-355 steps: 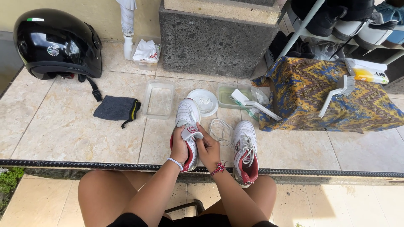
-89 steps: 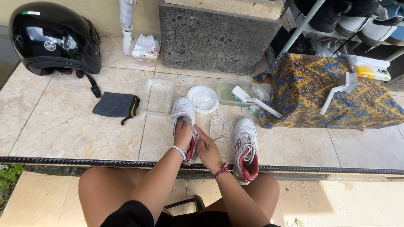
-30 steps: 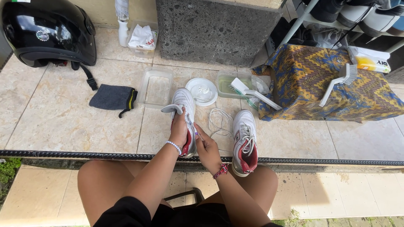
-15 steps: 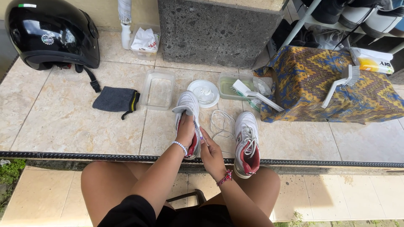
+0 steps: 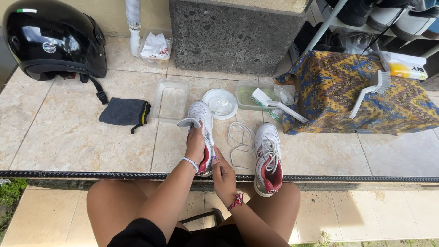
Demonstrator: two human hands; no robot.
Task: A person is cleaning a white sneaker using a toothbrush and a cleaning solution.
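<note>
Gripping the white-and-red sneaker (image 5: 204, 132) by its pulled-up tongue, the left hand (image 5: 195, 145) is closed around the shoe's throat, steadying it on the tiled floor (image 5: 68, 146). Right beside it, the right hand (image 5: 223, 173) hovers at the shoe's inner side with fingers pinched narrow; it may be nipping something thin, but I cannot tell what. This sneaker looks stripped: no lace shows in its eyelets, and a loose white lace (image 5: 241, 142) lies coiled on the tiles between the two shoes. The second sneaker (image 5: 268, 158) sits just to the right, still laced up, so by my reckoning one shoe is unlaced and the other has yet to be touched. Cleaning gear waits beyond: a white brush (image 5: 279, 104) resting over a greenish tub (image 5: 252, 95), a clear tray (image 5: 171, 99), a round white lid (image 5: 220, 103). None of it looks in use yet, so scrubbing seems still ahead.
</note>
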